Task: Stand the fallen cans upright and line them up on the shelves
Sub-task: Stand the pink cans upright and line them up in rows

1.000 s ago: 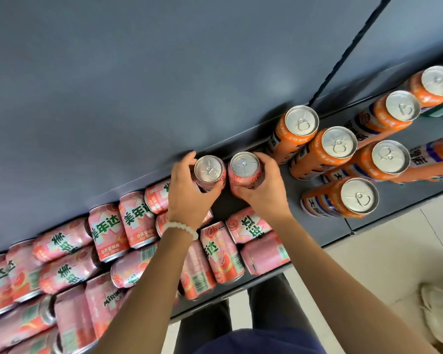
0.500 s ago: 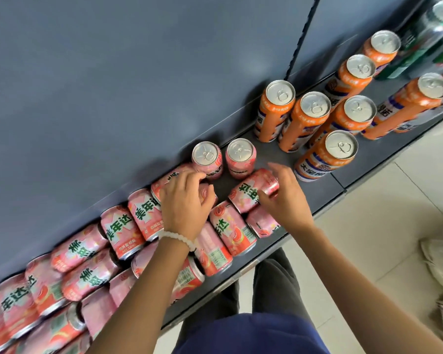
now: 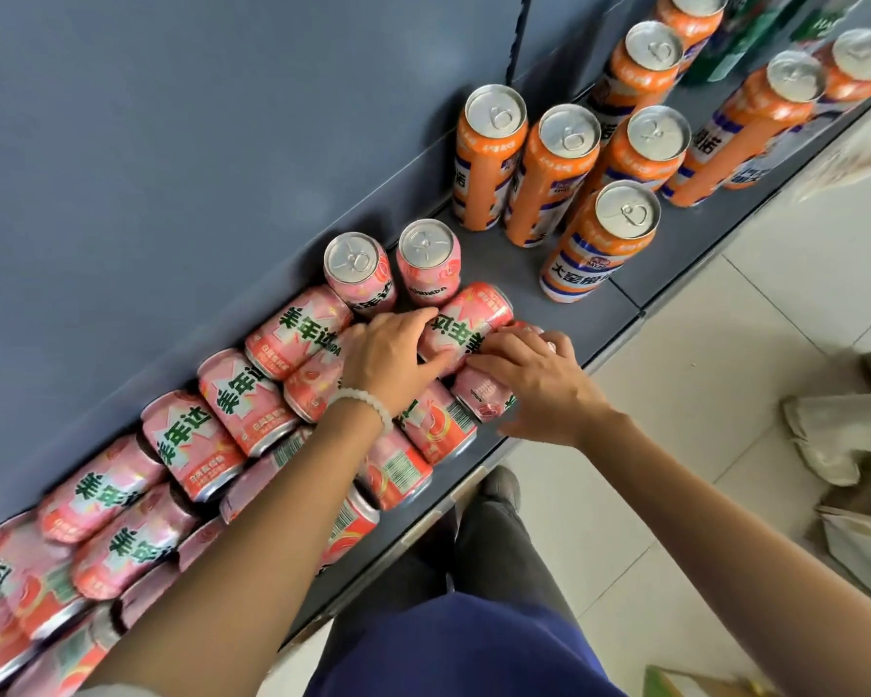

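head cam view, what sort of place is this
Most likely a shop aisle: a grey metal shelf with a back panel, many identical pink cans lying on it, upright orange cans grouped alongside, and a tiled floor below.
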